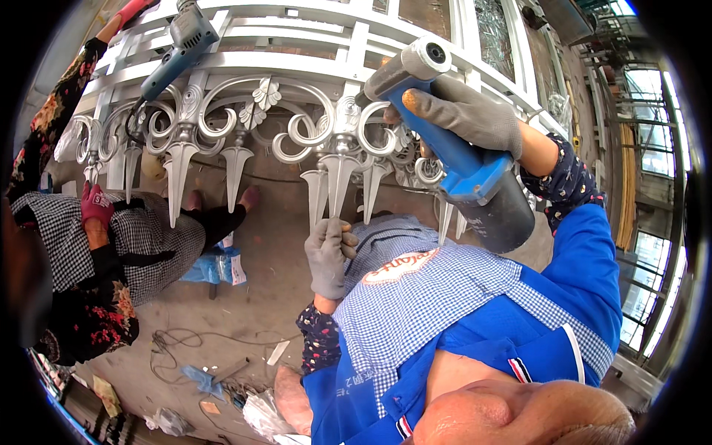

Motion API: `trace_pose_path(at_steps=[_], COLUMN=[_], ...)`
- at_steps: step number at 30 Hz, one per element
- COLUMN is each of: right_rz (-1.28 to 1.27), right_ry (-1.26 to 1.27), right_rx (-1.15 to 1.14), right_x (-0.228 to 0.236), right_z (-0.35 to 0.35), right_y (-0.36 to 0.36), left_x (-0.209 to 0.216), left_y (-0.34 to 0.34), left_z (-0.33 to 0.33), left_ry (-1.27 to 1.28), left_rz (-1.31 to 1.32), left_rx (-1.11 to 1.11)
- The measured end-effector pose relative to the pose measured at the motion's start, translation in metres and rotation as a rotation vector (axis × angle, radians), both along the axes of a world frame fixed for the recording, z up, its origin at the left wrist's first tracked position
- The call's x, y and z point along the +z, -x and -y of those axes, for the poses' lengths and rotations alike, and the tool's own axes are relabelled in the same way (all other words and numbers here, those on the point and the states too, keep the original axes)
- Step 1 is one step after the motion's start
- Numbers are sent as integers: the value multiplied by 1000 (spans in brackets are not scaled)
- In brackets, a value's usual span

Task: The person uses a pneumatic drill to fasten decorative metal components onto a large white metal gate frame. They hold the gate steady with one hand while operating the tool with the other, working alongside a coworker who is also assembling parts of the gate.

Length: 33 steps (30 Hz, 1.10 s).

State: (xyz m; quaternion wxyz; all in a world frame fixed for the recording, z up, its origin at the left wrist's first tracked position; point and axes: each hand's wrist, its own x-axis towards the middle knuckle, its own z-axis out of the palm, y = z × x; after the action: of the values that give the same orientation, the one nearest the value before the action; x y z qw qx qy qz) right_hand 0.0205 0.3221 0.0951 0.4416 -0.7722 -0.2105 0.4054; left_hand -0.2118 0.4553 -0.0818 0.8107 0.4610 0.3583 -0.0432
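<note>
My right hand, in a grey glove, grips a blue pistol-shaped cordless power tool with a dark battery at its base. Its narrow nose meets or nearly meets the silver scroll ornament on the white metal railing; contact I cannot tell. My left hand, also gloved in grey, has its fingers closed round the lower tip of a silver spear-shaped finial hanging below that ornament.
At the left, a co-worker's pink-gloved hand touches another finial. A corded power tool rests on the railing. A cable, blue plastic and scraps lie on the floor. Racks and windows stand at the right.
</note>
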Motion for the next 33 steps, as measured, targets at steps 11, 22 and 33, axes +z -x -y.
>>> trace_pose_path(at_steps=[11, 22, 33], right_rz=[49, 34, 33], right_ry=[51, 36, 120], right_rx=[1, -6, 45], right_x=[-5, -6, -16], right_z=[0, -1, -8], right_y=[-3, -2, -7], left_x=[-5, -3, -2], left_y=[2, 2, 2], left_z=[-1, -1, -2], left_ry=[19, 6, 4], left_rz=[0, 16, 8], left_rx=[-3, -5, -9])
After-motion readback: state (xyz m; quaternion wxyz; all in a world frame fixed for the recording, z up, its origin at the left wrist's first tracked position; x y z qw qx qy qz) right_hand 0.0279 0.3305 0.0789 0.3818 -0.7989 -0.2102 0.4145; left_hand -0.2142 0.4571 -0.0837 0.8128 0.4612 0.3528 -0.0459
